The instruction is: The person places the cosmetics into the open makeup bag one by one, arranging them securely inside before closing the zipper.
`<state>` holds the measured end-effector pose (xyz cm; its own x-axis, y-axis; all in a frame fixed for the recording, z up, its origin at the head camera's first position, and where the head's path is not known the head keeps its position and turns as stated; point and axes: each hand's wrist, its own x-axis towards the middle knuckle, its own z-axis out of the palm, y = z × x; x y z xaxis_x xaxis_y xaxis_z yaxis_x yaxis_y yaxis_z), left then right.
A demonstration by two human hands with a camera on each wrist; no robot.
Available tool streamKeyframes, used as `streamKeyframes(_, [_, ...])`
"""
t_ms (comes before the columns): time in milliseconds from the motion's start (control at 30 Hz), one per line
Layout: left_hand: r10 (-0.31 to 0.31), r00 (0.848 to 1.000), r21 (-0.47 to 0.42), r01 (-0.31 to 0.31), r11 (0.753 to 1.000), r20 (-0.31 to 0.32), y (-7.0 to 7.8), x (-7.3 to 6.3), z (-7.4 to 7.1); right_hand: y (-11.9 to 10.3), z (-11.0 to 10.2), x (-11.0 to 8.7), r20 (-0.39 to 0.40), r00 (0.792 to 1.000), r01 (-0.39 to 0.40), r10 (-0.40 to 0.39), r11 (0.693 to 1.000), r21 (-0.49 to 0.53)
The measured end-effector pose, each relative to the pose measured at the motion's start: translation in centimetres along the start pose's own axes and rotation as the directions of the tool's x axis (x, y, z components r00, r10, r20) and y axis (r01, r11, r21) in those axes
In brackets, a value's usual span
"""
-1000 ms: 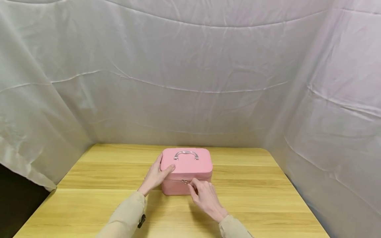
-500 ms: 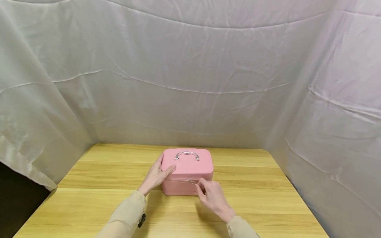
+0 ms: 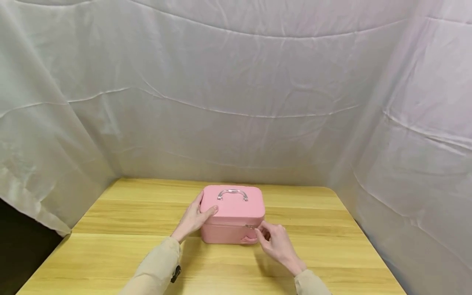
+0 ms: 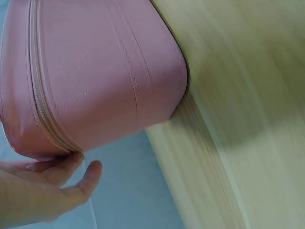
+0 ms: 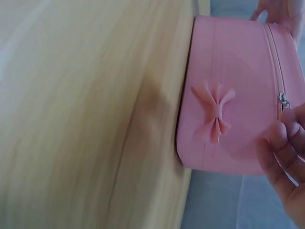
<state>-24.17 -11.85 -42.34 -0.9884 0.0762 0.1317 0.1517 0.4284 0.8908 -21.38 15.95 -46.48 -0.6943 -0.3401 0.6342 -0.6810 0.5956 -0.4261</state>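
A pink vanity case (image 3: 230,209) stands upright on the table, its lid down and a silver handle (image 3: 232,191) on top. My left hand (image 3: 192,217) rests on its left side, thumb lying on the lid and fingers along the side wall. At the front right, my right hand (image 3: 279,245) pinches the zipper pull, mostly covered by the fingers; the metal slider (image 5: 284,99) shows just beside the fingertips. A pink bow (image 5: 217,111) decorates the front below the zipper. In the left wrist view, zipper teeth (image 4: 41,102) run along the case toward my fingers.
The wood-grain table (image 3: 332,237) extends around the case on all sides. Pale hanging fabric (image 3: 236,143) encloses the table at the back, left and right. A dark area (image 3: 22,246) shows at the lower left.
My right hand has moved right along the front of the case, drawing the zipper pull with it and uncovering the bow. The left hand has stayed in place on the case.
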Motion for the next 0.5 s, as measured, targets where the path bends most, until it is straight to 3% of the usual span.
streamKeyframes(100, [0.009,0.999,-0.076,-0.006,0.997,0.037,-0.4,0.3,-0.2,0.1,0.2,-0.1,-0.005,0.999,0.052,-0.051,0.998,0.04])
streamKeyframes(233, [0.009,0.998,-0.141,-0.001,0.99,0.061,-0.7,0.6,-0.7,-0.3,1.1,-0.4,-0.065,0.989,0.134,-0.132,0.991,0.017])
streamKeyframes(367, [0.011,1.0,-0.069,-0.012,0.998,-0.02,-0.6,0.7,-0.9,-1.4,2.1,-0.7,-0.124,0.98,0.151,-0.156,0.988,-0.043])
streamKeyframes(500, [0.026,0.987,0.105,-0.009,0.994,-0.159,-0.3,0.4,-0.4,-2.6,3.0,-0.8,-0.152,0.971,0.173,-0.186,0.98,-0.095])
